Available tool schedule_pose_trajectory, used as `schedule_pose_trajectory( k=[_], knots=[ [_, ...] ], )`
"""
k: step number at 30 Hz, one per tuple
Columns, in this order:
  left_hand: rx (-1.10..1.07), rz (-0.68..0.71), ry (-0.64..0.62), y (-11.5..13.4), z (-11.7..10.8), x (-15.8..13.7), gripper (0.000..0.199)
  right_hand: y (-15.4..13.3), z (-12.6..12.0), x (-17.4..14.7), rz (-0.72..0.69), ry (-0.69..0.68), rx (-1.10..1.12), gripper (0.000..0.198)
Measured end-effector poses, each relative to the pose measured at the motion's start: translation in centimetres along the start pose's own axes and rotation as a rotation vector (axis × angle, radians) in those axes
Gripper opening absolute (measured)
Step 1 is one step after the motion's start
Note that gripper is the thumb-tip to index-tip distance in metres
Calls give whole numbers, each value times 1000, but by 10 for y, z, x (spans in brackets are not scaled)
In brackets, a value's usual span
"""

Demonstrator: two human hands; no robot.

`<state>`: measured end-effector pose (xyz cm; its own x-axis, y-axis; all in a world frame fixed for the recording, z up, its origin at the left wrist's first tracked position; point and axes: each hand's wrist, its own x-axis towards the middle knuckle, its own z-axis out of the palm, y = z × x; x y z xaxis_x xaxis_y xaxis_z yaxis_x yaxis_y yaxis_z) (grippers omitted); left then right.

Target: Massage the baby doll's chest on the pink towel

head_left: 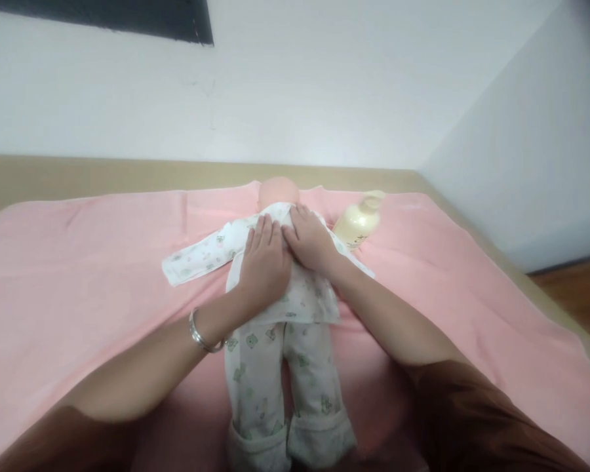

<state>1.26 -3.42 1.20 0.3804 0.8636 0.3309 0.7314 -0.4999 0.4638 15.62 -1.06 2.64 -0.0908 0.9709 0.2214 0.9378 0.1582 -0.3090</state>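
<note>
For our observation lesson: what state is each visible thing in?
Pink-headed doll: dressed, lying
White patterned cloth top: sleeves outstretched
White patterned cloth trousers: cuffs turned up
Pale-yellow rounded bottle: standing or lying unclear
Pink cloth: spread, creased
Silver metal bangle: worn
Left hand: open, touching top
Right hand: open, touching top

Looks forward and down from the wearer's head, close above a pink blanket (103, 262). Faces a white wall (324, 85) beyond.

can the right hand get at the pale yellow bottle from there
Probably yes: the right hand rests on the printed top, and only a low sleeve seems to lie between it and the bottle.
</note>
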Motion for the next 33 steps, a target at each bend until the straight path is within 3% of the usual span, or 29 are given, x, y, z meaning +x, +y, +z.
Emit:
schedule_pose_trajectory(
  k=[5, 7, 13, 19, 22, 28, 33],
  knots=[
    [-102, -209, -24, -13, -5, 20, 61, -17, -6, -22, -88, 25, -152, 58],
    [-106, -232, 5, -20, -5, 27, 60, -27, -9, -35, -130, 42, -217, 57],
    [-75, -181, 91, -24, 0, 28, 59, -32, -10, -39, -167, 45, -173, 52],
    [-76, -154, 125, -29, 6, 28, 57, -17, 2, -19, -32, 11, -57, 65],
    [-60, -134, 150, -31, 7, 28, 56, -15, 4, -18, -40, 6, -41, 65],
    [42, 23, 67, -6, -1, 7, 54, -6, 1, -8, 1, 8, -11, 62],
    [-34, -4, 17, 1, -3, 1, 54, -3, 0, -4, 29, 0, -62, 59]
  ],
)
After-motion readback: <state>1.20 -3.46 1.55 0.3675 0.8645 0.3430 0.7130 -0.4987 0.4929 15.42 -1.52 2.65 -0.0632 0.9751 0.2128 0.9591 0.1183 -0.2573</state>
